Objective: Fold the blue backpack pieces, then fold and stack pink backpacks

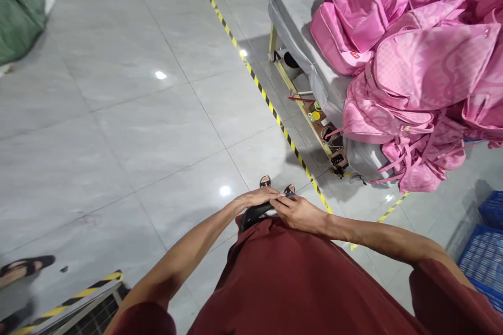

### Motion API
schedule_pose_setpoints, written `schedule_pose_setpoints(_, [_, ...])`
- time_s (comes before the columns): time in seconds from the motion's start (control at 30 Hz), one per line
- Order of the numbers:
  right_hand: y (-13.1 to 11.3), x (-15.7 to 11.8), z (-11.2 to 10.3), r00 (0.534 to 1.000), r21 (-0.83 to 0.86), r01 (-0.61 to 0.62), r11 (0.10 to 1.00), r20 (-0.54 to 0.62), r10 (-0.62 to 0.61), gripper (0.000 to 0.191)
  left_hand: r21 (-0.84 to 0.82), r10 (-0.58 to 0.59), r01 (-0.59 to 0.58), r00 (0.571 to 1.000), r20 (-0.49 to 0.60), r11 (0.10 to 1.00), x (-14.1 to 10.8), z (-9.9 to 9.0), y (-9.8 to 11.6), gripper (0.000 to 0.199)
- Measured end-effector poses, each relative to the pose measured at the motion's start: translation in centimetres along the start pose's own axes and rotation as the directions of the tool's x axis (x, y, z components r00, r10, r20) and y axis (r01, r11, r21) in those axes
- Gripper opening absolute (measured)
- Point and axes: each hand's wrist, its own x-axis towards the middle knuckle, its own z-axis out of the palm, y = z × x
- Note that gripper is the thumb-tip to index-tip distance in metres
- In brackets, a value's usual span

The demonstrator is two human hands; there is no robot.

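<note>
My left hand (261, 197) and my right hand (294, 211) meet in front of my waist, over the hem of the dark red shirt (291, 277). Between them is a smooth, black, curved item (254, 214), like a belt or waist pouch; its exact kind does not show. The left fingers bend over its top edge. On the other side, the right fingers are curled with thumb and fingertips together, touching the left fingertips. What lies under the fingertips is hidden. My sandalled feet (265, 181) show just beyond the hands.
Pink backpacks (432, 68) are heaped on a grey-covered table (294, 0) at right. Its lower shelf (310, 110) carries cables and small items. Yellow-black tape (263, 95) crosses the tiled floor. Blue crates (481, 256) stand at lower right. Another person's foot (27, 267) appears at lower left.
</note>
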Motion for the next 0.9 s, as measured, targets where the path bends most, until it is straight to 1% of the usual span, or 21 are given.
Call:
schedule_pose_setpoints(0.13, [0.3,1.0,-0.7,0.995,0.198,-0.093,0.976,-0.015,0.098,0.033,0.114,-0.024,0.029,0.999,-0.042,0.993,1.3,-0.6,0.9,0.067])
schedule_pose_setpoints(0.23, [0.7,0.6,-1.2,0.994,0.284,-0.105,0.953,-0.009,0.112,0.032,0.104,-0.009,0.012,0.999,-0.034,0.995,1.4,-1.4,2.0,0.064])
schedule_pose_setpoints(0.3, [1.0,-0.4,-1.4,0.993,0.350,-0.069,0.934,-0.064,0.098,0.035,0.069,0.020,-0.018,0.999,-0.029,0.997,0.8,-1.9,2.8,0.064])
schedule_pose_setpoints(0.37, [1.3,-1.9,-1.7,0.980,0.419,-0.038,0.907,-0.160,0.115,0.036,0.025,0.045,-0.044,0.999,-0.013,0.999,-0.1,-2.3,3.5,0.066])
schedule_pose_setpoints(0.43, [1.6,-3.3,-2.4,0.954,0.470,-0.007,0.883,-0.263,0.147,0.038,0.001,0.038,-0.038,0.999,0.015,0.999,-1.2,-2.4,3.8,0.068])
schedule_pose_setpoints(0.5, [1.9,-4.8,-3.4,0.918,0.517,0.013,0.856,-0.345,0.194,0.042,0.015,0.002,-0.003,0.999,0.042,1.000,-2.1,-2.3,4.0,0.070])
schedule_pose_setpoints(0.53, [2.0,-5.6,-4.0,0.899,0.560,0.012,0.828,-0.369,0.237,0.044,0.038,-0.024,0.022,0.999,0.046,0.999,-2.5,-2.2,4.0,0.071])
schedule_pose_setpoints(0.57, [2.2,-6.5,-4.5,0.873,0.621,-0.008,0.784,-0.377,0.308,0.043,0.064,-0.046,0.044,0.998,0.043,0.997,-2.8,-2.1,4.1,0.072])
schedule_pose_setpoints(0.6, [2.4,-7.4,-4.8,0.836,0.699,-0.041,0.714,-0.367,0.408,0.041,0.088,-0.060,0.057,0.998,0.036,0.994,-3.0,-1.9,4.2,0.074])
schedule_pose_setpoints(0.63, [2.8,-8.3,-5.0,0.781,0.787,-0.074,0.613,-0.337,0.526,0.037,0.108,-0.061,0.057,0.998,0.031,0.993,-3.2,-1.6,4.3,0.075])
schedule_pose_setpoints(0.67, [3.2,-9.1,-4.9,0.697,0.864,-0.083,0.496,-0.305,0.649,0.032,0.123,-0.053,0.049,0.998,0.025,0.991,-3.3,-1.4,4.4,0.078])
schedule_pose_setpoints(0.7, [3.8,-9.8,-4.8,0.581,0.924,-0.056,0.377,-0.277,0.765,0.029,0.134,-0.041,0.038,0.999,0.018,0.990,-3.3,-1.1,4.6,0.080])
schedule_pose_setpoints(0.73, [4.4,-10.4,-4.4,0.442,0.963,0.006,0.271,-0.246,0.863,0.028,0.143,-0.028,0.027,1.000,0.008,0.989,-3.2,-0.8,4.9,0.083])
schedule_pose_setpoints(0.77, [5.1,-10.7,-4.0,0.293,0.977,0.100,0.187,-0.209,0.933,0.031,0.156,-0.018,0.018,1.000,-0.004,0.988,-3.0,-0.5,5.1,0.085])
schedule_pose_setpoints(0.8, [5.8,-10.8,-3.6,0.154,0.969,0.210,0.128,-0.162,0.975,0.035,0.178,-0.006,0.009,1.000,-0.015,0.984,-2.6,-0.1,5.4,0.084])
schedule_pose_setpoints(0.83, [6.5,-10.7,-3.2,0.042,0.944,0.320,0.085,-0.103,0.994,0.038,0.209,0.014,-0.009,1.000,-0.021,0.978,-2.0,0.3,5.7,0.082])
schedule_pose_setpoints(0.87, [7.1,-10.6,-2.8,-0.019,0.905,0.423,0.034,-0.029,0.999,0.039,0.249,0.043,-0.036,0.999,-0.021,0.968,-1.2,0.7,6.0,0.078])
schedule_pose_setpoints(0.9, [7.7,-10.5,-2.4,-0.019,0.853,0.520,-0.039,0.058,0.998,0.038,0.294,0.078,-0.071,0.997,-0.012,0.953,-0.3,1.2,6.4,0.074])
